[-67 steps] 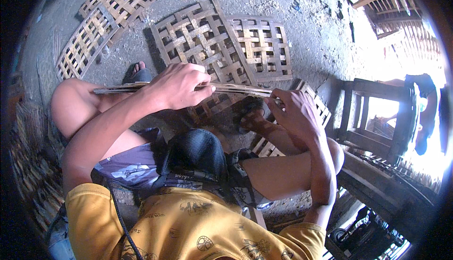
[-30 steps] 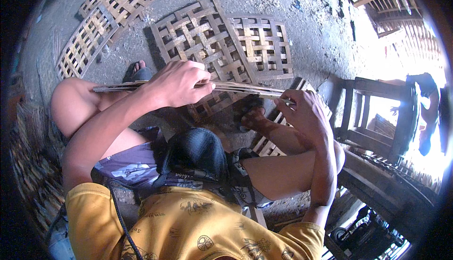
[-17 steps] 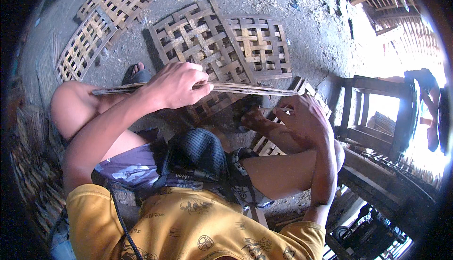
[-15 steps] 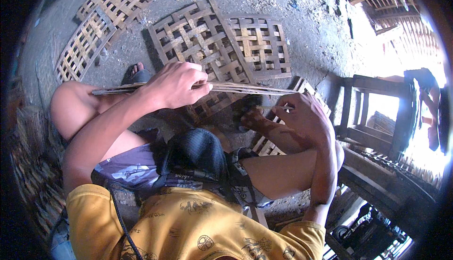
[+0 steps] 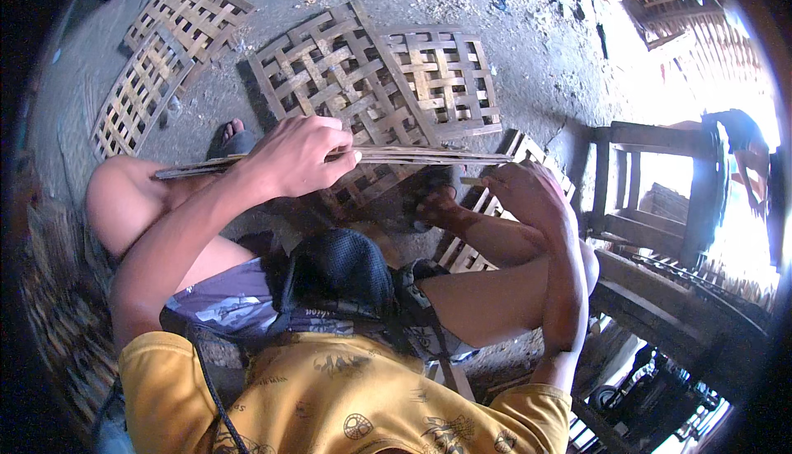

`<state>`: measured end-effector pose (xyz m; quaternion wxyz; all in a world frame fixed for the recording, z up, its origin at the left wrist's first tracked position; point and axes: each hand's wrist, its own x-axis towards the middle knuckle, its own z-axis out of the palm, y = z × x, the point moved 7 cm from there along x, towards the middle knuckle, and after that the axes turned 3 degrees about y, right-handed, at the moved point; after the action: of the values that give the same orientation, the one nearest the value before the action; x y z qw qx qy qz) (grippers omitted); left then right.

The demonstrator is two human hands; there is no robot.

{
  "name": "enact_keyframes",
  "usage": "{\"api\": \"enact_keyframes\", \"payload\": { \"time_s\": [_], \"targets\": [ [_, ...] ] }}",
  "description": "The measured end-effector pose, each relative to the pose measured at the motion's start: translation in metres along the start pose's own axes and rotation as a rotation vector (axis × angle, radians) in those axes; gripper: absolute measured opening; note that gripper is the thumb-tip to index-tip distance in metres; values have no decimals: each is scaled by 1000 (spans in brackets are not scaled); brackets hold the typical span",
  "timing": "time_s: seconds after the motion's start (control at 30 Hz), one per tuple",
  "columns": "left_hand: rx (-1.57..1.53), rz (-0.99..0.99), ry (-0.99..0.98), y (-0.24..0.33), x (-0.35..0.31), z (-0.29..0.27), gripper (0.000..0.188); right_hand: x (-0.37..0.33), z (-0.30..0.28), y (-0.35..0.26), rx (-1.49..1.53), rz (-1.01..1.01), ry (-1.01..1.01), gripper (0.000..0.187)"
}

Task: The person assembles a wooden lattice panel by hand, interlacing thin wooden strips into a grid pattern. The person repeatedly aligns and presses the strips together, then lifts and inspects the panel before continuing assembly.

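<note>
My left hand (image 5: 305, 155) is closed around a bundle of long, thin bamboo strips (image 5: 412, 155), which lies crosswise above my lap. The bundle's left end is by my left knee, and its right end reaches my right hand (image 5: 528, 190). The fingers of my right hand are bent and closed beside that end. A short, pale, narrow strip (image 5: 472, 181) sticks out from them to the left; the rest of it is hidden by the hand. Beyond my hands lie woven bamboo lattice panels, a large one (image 5: 330, 62) partly over a smaller one (image 5: 450, 75).
Two more lattice panels (image 5: 186, 13) lie at the far left, and another (image 5: 528, 153) is under my right leg. A dark wooden frame (image 5: 643, 136) stands at the right, with another person (image 5: 747, 149) bending behind it. Debris litters the concrete floor (image 5: 536, 66).
The view has shifted slightly. The pale strip at my right hand shows shorter and at a different angle. My left hand keeps its hold on the bundle. The person at the right has moved.
</note>
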<state>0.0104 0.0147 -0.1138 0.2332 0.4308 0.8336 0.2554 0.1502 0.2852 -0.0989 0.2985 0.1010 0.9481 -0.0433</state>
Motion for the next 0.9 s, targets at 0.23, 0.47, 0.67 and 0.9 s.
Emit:
{"api": "enact_keyframes", "payload": {
  "time_s": [0.23,0.47,0.67,0.9],
  "targets": [
    [-3,64,6,6,9,-1,32,-13,-18,22,311,59,73,32],
    [-16,59,1,3,15,-3,30,-12,-18,62,264,105,211,21],
    [46,-2,34,-4,3,-2,33,5,-17,86,395,70,313,20],
    [68,28,-58,9,12,3,34,-16,-14,109,433,172,150,24]
  ]
}}
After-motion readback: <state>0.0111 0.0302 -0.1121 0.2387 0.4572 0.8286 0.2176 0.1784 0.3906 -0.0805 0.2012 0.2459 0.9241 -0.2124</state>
